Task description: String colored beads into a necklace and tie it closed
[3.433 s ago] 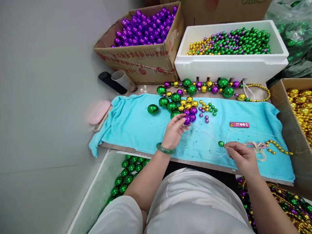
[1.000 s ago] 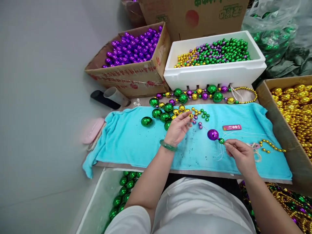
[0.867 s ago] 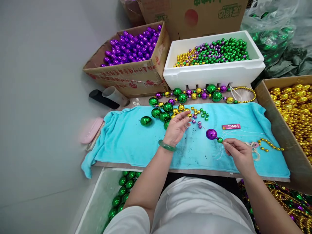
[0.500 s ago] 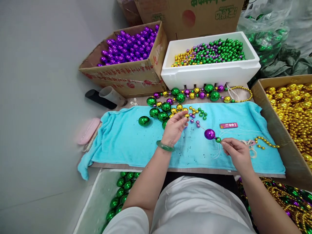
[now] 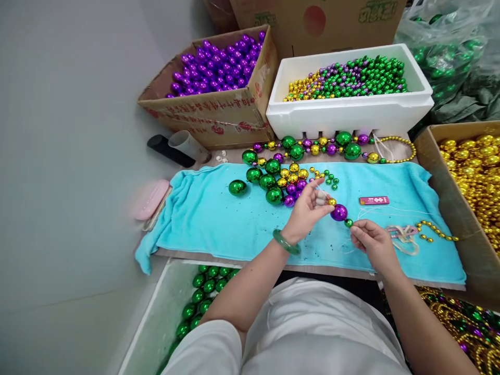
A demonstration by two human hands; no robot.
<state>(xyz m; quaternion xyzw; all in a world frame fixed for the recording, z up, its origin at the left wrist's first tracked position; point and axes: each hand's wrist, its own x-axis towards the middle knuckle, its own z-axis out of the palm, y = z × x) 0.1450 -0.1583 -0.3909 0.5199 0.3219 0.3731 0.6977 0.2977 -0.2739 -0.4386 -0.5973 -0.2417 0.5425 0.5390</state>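
Note:
My left hand (image 5: 308,211) pinches a small gold bead (image 5: 332,202) on a string, right against a large purple bead (image 5: 339,212). On the purple bead's other side sits a small green bead (image 5: 349,222), held at its edge by the closed fingers of my right hand (image 5: 371,239). Left of my hands, loose large green beads (image 5: 267,182), gold beads (image 5: 292,178) and purple beads (image 5: 289,200) lie on a blue towel (image 5: 211,224). Tiny green beads (image 5: 332,179) are grouped just behind my left hand.
A finished-looking bead strand (image 5: 314,149) lies behind the towel. Beyond it stand a carton of purple beads (image 5: 203,114) and a white foam box (image 5: 351,112). A carton of gold beads (image 5: 449,192) borders the right side. A dark red packet (image 5: 374,200) rests on the towel.
My left hand has moved right and toward me, bringing the small gold bead along the string up to the purple bead. My right hand stays at the green bead. The view has shifted slightly.

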